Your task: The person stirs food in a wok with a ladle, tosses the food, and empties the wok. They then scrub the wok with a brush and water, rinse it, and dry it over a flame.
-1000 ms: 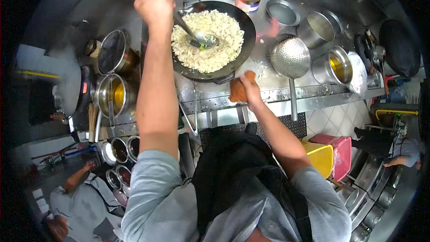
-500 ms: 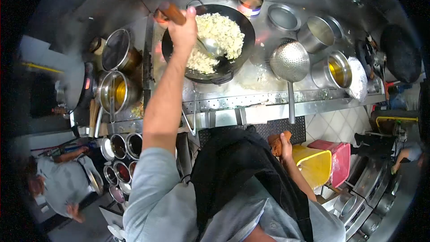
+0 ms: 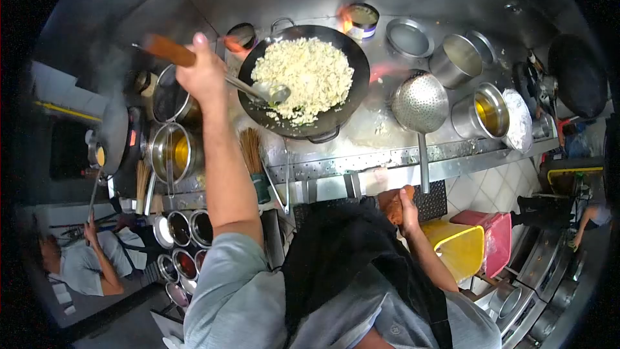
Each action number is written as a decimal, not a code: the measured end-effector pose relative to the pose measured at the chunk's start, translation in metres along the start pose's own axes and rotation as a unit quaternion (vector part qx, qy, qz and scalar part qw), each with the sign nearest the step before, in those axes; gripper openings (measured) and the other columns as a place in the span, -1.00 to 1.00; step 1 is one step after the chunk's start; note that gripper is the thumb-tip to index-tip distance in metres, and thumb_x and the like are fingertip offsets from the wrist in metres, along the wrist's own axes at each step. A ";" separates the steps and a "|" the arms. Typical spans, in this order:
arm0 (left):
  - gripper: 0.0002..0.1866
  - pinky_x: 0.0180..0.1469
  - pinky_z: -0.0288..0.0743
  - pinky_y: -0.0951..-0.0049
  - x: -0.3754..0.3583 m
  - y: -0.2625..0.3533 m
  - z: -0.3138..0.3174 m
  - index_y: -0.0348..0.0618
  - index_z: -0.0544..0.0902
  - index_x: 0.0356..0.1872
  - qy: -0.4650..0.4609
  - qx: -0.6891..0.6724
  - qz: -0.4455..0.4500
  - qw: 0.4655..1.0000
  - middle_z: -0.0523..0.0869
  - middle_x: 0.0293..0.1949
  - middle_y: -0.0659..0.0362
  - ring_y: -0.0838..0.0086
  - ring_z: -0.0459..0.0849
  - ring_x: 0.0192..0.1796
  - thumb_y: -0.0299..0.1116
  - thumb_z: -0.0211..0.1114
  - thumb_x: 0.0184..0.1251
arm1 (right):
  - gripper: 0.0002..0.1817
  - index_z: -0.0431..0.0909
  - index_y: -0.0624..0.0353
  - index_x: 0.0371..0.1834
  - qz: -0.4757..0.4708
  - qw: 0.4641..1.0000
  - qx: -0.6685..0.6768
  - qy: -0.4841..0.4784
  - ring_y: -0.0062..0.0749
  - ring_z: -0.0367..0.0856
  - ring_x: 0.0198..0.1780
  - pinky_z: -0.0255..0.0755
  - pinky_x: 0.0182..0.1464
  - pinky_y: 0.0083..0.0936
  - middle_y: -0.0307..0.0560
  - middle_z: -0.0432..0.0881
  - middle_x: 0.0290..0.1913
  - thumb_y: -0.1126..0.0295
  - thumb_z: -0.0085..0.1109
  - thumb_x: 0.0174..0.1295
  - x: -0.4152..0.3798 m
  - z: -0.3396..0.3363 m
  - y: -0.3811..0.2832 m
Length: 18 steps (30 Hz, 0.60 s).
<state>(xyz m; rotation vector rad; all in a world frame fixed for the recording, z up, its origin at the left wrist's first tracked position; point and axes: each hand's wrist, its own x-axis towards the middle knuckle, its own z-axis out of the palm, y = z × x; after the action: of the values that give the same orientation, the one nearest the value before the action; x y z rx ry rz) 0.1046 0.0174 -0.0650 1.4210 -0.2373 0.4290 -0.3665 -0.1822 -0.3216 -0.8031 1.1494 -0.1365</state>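
My left hand [image 3: 204,76] is closed around the wooden handle of a metal ladle [image 3: 248,88], to the left of the wok. The ladle's bowl rests at the left edge of a mound of pale fried rice [image 3: 310,72]. Green bits show in the rice, which fills much of the black wok [image 3: 354,100]. Down by the front edge of the stove, my right hand [image 3: 409,212] grips a bunched orange-brown cloth [image 3: 392,208]. It is apart from the wok.
A perforated strainer [image 3: 420,100] lies right of the wok, near metal pots [image 3: 456,57] and an oil pot [image 3: 468,116]. Flame shows by an open can [image 3: 361,21]. Left are more oil pots [image 3: 173,155], a bamboo brush [image 3: 250,148] and a co-worker [image 3: 97,265] holding a ladle.
My left hand has swung left with the ladle, uncovering the bamboo brush. The rice is gathered into one mound. The co-worker at left now raises a ladle towards another wok.
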 end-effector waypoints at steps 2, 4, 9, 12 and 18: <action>-0.65 -0.61 0.30 0.53 -0.013 -0.050 0.011 -0.13 0.49 -0.57 0.033 0.039 0.031 0.998 0.53 -0.67 0.29 0.60 0.44 -0.66 -0.23 0.32 0.39 | -0.40 0.50 0.25 0.11 0.015 0.998 -0.059 -0.028 -0.29 0.66 -0.13 0.56 0.00 -0.37 -0.04 0.65 -0.12 -0.13 0.11 0.36 0.003 0.032 -0.011; -0.63 -0.62 0.32 0.53 -0.005 -0.042 0.027 -0.16 0.46 -0.55 -0.010 -0.086 -0.054 0.995 0.49 -0.69 0.28 0.60 0.41 -0.68 -0.19 0.34 0.39 | -0.33 0.49 0.25 0.10 0.009 0.993 -0.078 -0.088 -0.35 0.66 -0.19 0.55 -0.15 -0.40 -0.04 0.65 -0.14 -0.22 0.05 0.35 0.008 0.077 -0.024; -0.63 -0.63 0.25 0.47 0.010 0.001 0.045 -0.12 0.43 -0.57 -0.031 -0.105 0.016 0.994 0.44 -0.67 0.29 0.60 0.35 -0.68 -0.25 0.27 0.45 | -0.29 0.47 0.18 0.07 0.064 0.974 -0.089 -0.199 -0.33 0.69 -0.25 0.56 -0.36 -0.40 -0.08 0.63 -0.19 -0.31 -0.01 0.31 0.042 0.208 -0.050; -0.66 -0.63 0.32 0.43 0.002 -0.123 0.050 -0.16 0.44 -0.53 0.031 0.079 0.142 0.986 0.42 -0.69 0.27 0.54 0.36 -0.72 -0.27 0.25 0.46 | -0.53 0.45 0.20 0.05 0.087 0.982 -0.088 -0.146 -0.28 0.70 -0.29 0.56 -0.45 -0.34 -0.06 0.66 -0.21 0.00 0.13 0.35 0.055 0.271 -0.049; -0.63 -0.68 0.28 0.42 0.030 0.001 0.088 -0.21 0.47 -0.57 -0.049 -0.060 -0.044 0.996 0.46 -0.74 0.25 0.51 0.41 -0.75 -0.26 0.26 0.43 | -0.69 0.39 0.45 0.01 -0.043 0.987 0.070 -0.137 0.00 0.70 -0.13 0.65 -0.16 -0.14 0.17 0.63 -0.16 0.51 0.04 0.23 0.101 0.275 -0.013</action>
<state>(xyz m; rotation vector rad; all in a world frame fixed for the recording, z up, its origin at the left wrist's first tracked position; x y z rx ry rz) 0.1397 -0.0646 -0.0395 1.3308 -0.2743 0.2674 -0.0849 -0.1042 -0.3440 -0.7216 0.8363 -0.1716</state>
